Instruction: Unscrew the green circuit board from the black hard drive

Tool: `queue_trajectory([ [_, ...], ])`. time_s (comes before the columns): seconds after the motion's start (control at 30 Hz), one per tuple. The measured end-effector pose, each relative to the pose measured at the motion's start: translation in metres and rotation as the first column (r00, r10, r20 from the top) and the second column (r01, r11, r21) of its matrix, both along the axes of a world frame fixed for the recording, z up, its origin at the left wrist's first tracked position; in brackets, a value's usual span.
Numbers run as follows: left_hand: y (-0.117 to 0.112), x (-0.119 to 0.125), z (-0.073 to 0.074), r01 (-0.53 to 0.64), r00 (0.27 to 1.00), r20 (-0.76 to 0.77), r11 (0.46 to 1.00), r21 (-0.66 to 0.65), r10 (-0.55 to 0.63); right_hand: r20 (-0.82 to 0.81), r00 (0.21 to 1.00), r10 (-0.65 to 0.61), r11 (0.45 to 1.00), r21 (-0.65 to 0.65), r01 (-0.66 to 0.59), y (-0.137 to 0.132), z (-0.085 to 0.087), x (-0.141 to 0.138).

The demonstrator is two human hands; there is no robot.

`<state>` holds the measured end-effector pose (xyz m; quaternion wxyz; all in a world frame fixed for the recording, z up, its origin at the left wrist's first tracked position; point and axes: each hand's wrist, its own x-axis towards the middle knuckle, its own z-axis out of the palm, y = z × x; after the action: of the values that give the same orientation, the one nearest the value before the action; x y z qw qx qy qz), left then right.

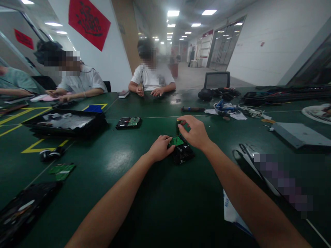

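The hard drive [183, 153] lies flat near the middle of the bench [124, 165], with its green circuit board [177, 141] facing up. The left hand [160, 148] grips the drive's left edge with curled fingers. The right hand [196, 132] pinches the screwdriver [178, 125] at its handle, and the tool stands upright on the board.

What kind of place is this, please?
Probably an electronics workshop: the left hand steadies a hard drive, the right hand holds a screwdriver, and circuit boards lie on the green table.
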<state>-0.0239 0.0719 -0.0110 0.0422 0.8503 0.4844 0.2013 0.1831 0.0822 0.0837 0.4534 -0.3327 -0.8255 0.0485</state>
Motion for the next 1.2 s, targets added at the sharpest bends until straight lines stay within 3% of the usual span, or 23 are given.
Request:
queue_trajectory([
  [0.37,0.0003,-0.0007,0.0016,0.008,1.000,0.022,1.000,-0.023,-0.007,-0.044,0.999,0.006,1.000,-0.027,-0.007,0.0022,-0.0067,-0.0031],
  [0.6,0.0002,0.0003,0.0021,0.009,1.000,0.024,1.000,-0.013,-0.009,-0.035,0.999,-0.002,1.000,0.027,0.003,0.0010,-0.0060,-0.0031],
  [0.8,-0.0011,0.0003,0.0030,0.003,1.000,0.011,1.000,-0.021,-0.003,-0.073,0.997,-0.002,0.999,-0.043,-0.002,0.0026,-0.0072,-0.0037],
  [1.2,-0.0001,-0.0002,0.0019,0.008,1.000,0.013,1.000,-0.010,-0.008,-0.052,0.999,0.007,1.000,-0.027,-0.009,0.0010,-0.0060,-0.0039],
])
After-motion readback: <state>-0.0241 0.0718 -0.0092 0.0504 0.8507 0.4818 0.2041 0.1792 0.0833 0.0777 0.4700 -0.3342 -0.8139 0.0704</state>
